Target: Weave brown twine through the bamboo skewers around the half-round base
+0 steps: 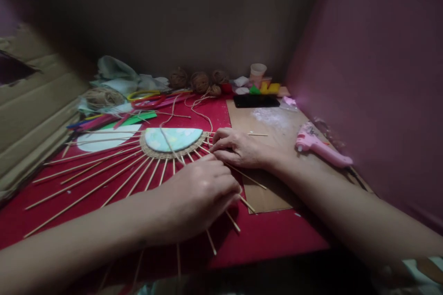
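A half-circle of pale blue-green patterned material (173, 139) lies on the red table, its curved edge bordered by woven twine (149, 151). Thin wooden sticks (117, 170) fan out from that border. My left hand (202, 193) is closed above the sticks on the near right side. A strand of jute twine (167, 137) crosses the half-circle and disappears at this hand; its fingertips are hidden. My right hand (237, 147) has bent fingers pressed together on the sticks at the right end of the border.
Twine balls (200, 82), scissors (147, 97) and crumpled cloth (117, 76) lie at the back. A pink glue gun (321, 147) rests at right by a cardboard sheet (270, 200). Behind stand a phone (256, 101) and a cup (258, 73). Cardboard (41, 101) borders the left; walls enclose the back and right.
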{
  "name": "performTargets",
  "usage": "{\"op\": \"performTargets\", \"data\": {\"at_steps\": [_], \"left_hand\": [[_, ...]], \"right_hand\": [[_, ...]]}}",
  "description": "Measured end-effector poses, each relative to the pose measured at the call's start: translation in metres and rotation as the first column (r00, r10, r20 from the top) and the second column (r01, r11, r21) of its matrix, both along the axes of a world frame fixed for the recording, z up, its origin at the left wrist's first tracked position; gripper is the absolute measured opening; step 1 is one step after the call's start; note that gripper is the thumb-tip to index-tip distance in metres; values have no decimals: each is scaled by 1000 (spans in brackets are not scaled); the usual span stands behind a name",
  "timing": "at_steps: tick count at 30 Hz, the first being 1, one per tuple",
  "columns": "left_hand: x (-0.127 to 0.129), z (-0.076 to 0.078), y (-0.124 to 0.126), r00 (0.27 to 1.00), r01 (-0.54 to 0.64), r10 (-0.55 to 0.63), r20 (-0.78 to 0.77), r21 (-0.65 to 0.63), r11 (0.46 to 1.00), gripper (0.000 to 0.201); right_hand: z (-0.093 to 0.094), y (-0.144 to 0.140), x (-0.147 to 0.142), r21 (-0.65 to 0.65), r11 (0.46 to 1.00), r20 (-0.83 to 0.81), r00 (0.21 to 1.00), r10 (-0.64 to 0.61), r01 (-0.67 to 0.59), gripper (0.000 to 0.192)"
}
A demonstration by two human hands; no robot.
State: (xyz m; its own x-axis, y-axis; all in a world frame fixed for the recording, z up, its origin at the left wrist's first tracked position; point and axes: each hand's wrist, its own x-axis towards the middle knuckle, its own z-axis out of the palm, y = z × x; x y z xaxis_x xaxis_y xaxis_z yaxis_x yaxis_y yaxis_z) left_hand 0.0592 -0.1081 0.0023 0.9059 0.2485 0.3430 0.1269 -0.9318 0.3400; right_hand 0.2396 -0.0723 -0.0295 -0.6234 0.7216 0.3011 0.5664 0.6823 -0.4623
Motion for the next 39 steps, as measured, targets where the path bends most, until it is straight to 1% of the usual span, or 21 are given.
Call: {"op": "performTargets", "data": {"at_steps": [2, 4, 8, 10, 13, 15, 17, 19, 21, 24, 27, 30, 33, 39], "left_hand": [[12, -6, -8, 1000, 26, -27, 3, 83, 996, 29], [21, -12, -14, 999, 47, -43, -32, 156, 987, 32], [32, -21, -25, 996, 26, 1, -88, 298, 954, 26], [37, -24, -30, 993, 9, 35, -116, 358, 934, 23], [41, -28, -37, 988, 7, 62, -141, 439, 898, 22], [41, -29, -40, 985, 18, 65, -162, 462, 887, 23], [40, -32, -42, 979, 34, 64, -194, 462, 886, 22], [38, -33, -43, 973, 42, 68, -219, 463, 886, 23], [37, -33, -42, 977, 26, 76, -200, 462, 886, 24], [38, -30, -41, 988, -26, 90, -126, 436, 900, 26], [39, -25, -39, 989, -36, 93, -114, 423, 905, 32], [40, -25, -39, 982, -27, 112, -154, 471, 882, 38], [43, -28, -39, 965, 3, 135, -224, 525, 851, 40], [53, -34, -39, 943, 40, 177, -281, 624, 780, 21]], "right_hand": [[-1, 1, -1, -9, 1000, -11, 1000, -7, 7, 12], [-2, 2, -4, -25, 998, -19, 998, -61, 61, 10], [0, 2, -14, -46, 975, 29, 976, -217, 218, 10], [2, 2, -18, -41, 970, 60, 969, -238, 240, 10], [0, 3, -19, -25, 973, 61, 972, -227, 229, 8], [-4, 4, -19, 33, 976, 31, 976, -217, 216, 8], [-8, 5, -19, 108, 975, 9, 980, -196, 194, 10], [-9, 6, -19, 134, 976, 21, 984, -175, 170, 11], [-7, 6, -20, 102, 981, 51, 984, -170, 164, 10], [1, 5, -19, 34, 985, 91, 981, -171, 169, 9], [8, 4, -18, 1, 985, 112, 979, -172, 173, 10], [11, 3, -19, -2, 985, 122, 978, -171, 173, 11], [13, 3, -22, 2, 984, 164, 970, -177, 179, 13], [17, 2, -27, 15, 977, 248, 946, -208, 211, 18]]}}
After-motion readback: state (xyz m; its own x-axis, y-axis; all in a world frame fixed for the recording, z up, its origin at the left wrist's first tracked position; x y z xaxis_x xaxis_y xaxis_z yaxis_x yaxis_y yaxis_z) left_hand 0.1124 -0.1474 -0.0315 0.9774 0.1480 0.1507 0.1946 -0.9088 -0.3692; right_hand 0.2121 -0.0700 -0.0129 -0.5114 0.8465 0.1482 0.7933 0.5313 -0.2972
